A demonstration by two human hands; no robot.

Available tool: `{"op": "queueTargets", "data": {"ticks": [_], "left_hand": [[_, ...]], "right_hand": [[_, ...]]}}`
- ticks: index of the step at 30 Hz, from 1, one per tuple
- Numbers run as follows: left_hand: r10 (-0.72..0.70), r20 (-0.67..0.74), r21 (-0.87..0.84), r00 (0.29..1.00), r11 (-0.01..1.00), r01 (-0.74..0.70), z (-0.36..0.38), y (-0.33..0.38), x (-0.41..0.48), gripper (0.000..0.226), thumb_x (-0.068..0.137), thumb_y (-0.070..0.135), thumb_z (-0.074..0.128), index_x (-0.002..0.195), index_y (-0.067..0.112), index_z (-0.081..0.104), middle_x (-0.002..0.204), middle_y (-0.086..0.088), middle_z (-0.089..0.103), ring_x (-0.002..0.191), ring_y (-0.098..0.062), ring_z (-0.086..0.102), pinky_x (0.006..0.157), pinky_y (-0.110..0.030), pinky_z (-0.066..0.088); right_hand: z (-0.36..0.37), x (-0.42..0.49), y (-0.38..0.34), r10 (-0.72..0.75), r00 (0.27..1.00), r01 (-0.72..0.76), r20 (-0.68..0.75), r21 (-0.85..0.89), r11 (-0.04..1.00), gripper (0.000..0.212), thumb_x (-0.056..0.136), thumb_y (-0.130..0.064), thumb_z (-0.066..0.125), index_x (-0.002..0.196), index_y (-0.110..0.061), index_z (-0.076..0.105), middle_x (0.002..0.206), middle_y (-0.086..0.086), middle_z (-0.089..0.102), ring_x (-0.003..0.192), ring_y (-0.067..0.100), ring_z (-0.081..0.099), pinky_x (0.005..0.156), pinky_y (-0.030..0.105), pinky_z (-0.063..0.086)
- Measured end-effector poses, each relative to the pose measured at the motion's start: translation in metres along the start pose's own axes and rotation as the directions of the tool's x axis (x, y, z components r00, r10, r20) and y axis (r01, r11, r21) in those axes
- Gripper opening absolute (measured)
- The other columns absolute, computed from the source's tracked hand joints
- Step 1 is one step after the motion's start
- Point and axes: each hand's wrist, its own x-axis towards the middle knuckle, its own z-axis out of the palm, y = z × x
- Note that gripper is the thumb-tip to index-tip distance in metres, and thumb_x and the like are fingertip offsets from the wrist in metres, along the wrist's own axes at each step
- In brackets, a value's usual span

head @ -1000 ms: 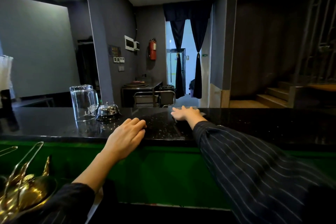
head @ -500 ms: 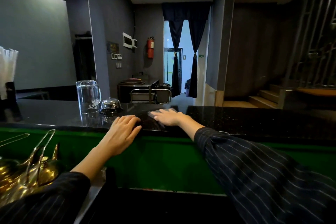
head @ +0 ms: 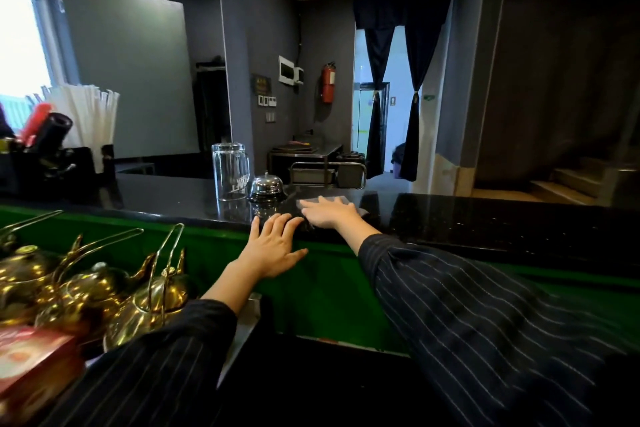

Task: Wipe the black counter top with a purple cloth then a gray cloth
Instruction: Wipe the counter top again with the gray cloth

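The black counter top (head: 485, 218) runs across the view above a green front panel. My right hand (head: 329, 213) lies flat on it, fingers spread, pressing down a thin pale grayish cloth (head: 341, 199). Only the cloth's far edge and right corner show around the hand. My left hand (head: 273, 246) rests on the counter's near edge just left of the right hand, fingers apart, holding nothing. No purple cloth is in view.
Just left of the cloth stand a chrome call bell (head: 266, 187) and an upturned glass mug (head: 230, 172). A holder with white straws (head: 86, 121) sits at the far left. Brass teapots (head: 149, 295) and a red box (head: 31, 357) are below the counter.
My right hand has slid the cloth leftward along the counter, from about the middle to right beside the bell. The left hand stayed on the near edge. My view turned left.
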Motion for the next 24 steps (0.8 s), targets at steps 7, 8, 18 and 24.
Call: {"op": "queueTargets", "data": {"ticks": [7,8,18,24], "left_hand": [[0.02,0.021,-0.011,1.0,1.0,-0.02,-0.008,-0.004,-0.012,0.093,0.088,0.048,0.052,0.15,0.01,-0.006,0.16,-0.009,0.008,0.148,-0.022,0.003,0.118,-0.045,-0.004],[0.021,0.04,-0.011,0.999,1.0,-0.02,-0.008,-0.003,-0.013,0.096,0.088,0.048,0.054,0.15,0.01,-0.008,0.16,-0.009,0.005,0.148,-0.022,0.001,0.118,-0.046,-0.004],[-0.015,0.099,-0.073,0.995,0.997,0.022,-0.012,-0.001,-0.011,0.104,0.08,0.023,0.057,0.146,0.011,-0.023,0.157,-0.007,-0.024,0.146,-0.02,-0.018,0.116,-0.045,-0.01],[-0.072,0.177,-0.027,0.982,0.997,0.078,-0.025,0.01,-0.009,0.098,0.081,0.021,0.052,0.148,0.009,-0.018,0.158,-0.009,-0.02,0.147,-0.023,-0.013,0.118,-0.048,-0.003]], "right_hand": [[0.001,-0.012,0.046,-0.091,0.994,0.086,0.068,0.079,0.993,0.055,0.092,-0.069,0.012,0.146,-0.061,0.011,0.164,-0.01,0.002,0.151,0.028,0.0,0.117,0.061,0.0],[0.001,-0.01,0.057,-0.045,0.997,0.039,0.065,0.092,0.995,0.058,0.089,-0.071,0.009,0.146,-0.06,0.01,0.164,-0.011,0.002,0.151,0.03,-0.001,0.116,0.062,0.0],[0.013,-0.027,-0.031,0.094,0.988,-0.096,-0.119,-0.014,0.995,0.053,0.099,-0.045,0.026,0.152,-0.039,0.025,0.163,0.01,0.016,0.144,0.046,0.013,0.111,0.062,0.011],[0.024,-0.046,-0.025,-0.079,0.972,0.07,-0.22,-0.05,0.996,0.051,0.102,-0.039,0.018,0.152,-0.035,0.027,0.161,0.01,0.024,0.144,0.046,0.018,0.111,0.063,0.015]]}}
